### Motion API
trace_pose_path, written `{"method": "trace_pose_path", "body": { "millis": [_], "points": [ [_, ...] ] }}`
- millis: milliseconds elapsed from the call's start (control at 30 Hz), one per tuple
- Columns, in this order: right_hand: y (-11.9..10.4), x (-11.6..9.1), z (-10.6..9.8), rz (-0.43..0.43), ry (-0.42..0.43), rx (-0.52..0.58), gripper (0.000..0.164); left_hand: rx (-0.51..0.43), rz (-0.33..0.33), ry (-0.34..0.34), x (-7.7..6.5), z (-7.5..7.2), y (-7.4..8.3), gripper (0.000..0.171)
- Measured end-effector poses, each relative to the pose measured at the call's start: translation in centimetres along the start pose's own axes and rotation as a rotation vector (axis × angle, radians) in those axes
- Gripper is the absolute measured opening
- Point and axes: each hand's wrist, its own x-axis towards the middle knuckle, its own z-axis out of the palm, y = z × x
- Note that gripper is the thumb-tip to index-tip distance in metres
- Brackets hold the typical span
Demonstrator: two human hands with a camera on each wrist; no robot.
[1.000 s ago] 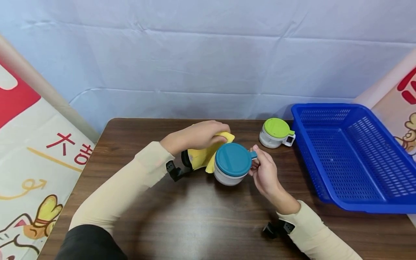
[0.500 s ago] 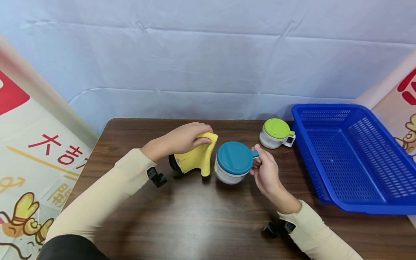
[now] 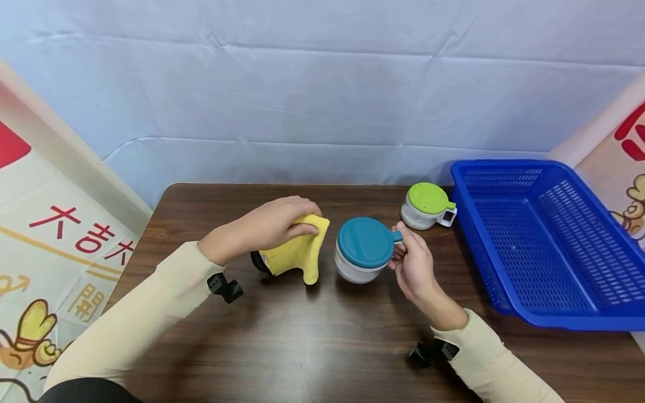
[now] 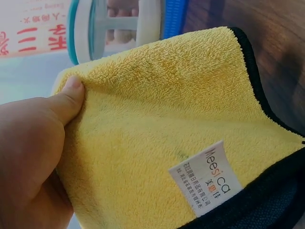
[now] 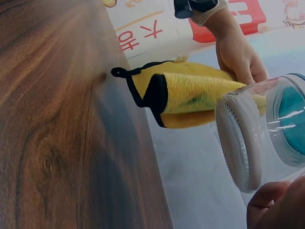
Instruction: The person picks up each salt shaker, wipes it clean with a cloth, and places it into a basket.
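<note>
My left hand pinches a folded yellow towel near its upper edge. In the left wrist view the towel shows dark edging and a white printed label. My right hand grips the handle of a clear jar with a teal lid. The jar looks raised above the table, just right of the towel and apart from it in the head view. In the right wrist view the clear jar shows its pale base; the handle is out of sight there.
Behind my right hand stands a smaller jar with a lime-green lid and a white handle. A blue perforated basket sits at the right side of the brown wooden table. A pale cloth backdrop hangs behind.
My left hand has drawn the towel leftward and slightly nearer, away from the teal-lidded jar it was touching or overlapping. The jar and my right hand have shifted only slightly.
</note>
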Motion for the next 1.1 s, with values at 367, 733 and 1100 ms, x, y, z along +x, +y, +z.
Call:
{"method": "trace_pose_path", "body": {
  "millis": [367,733,1100],
  "points": [
    [-0.1,0.1,0.0,0.009,0.01,0.023,0.05,-0.012,0.038,0.023,-0.7,-0.1,1.1,0.023],
    [-0.1,0.0,0.2,0.013,0.018,0.01,0.05,-0.025,0.079,0.018,0.2,0.6,1.9,0.025],
    [0.0,0.0,0.0,0.016,-0.001,0.002,0.05,0.004,0.164,0.075,0.6,1.2,1.9,0.019]
  ]
}}
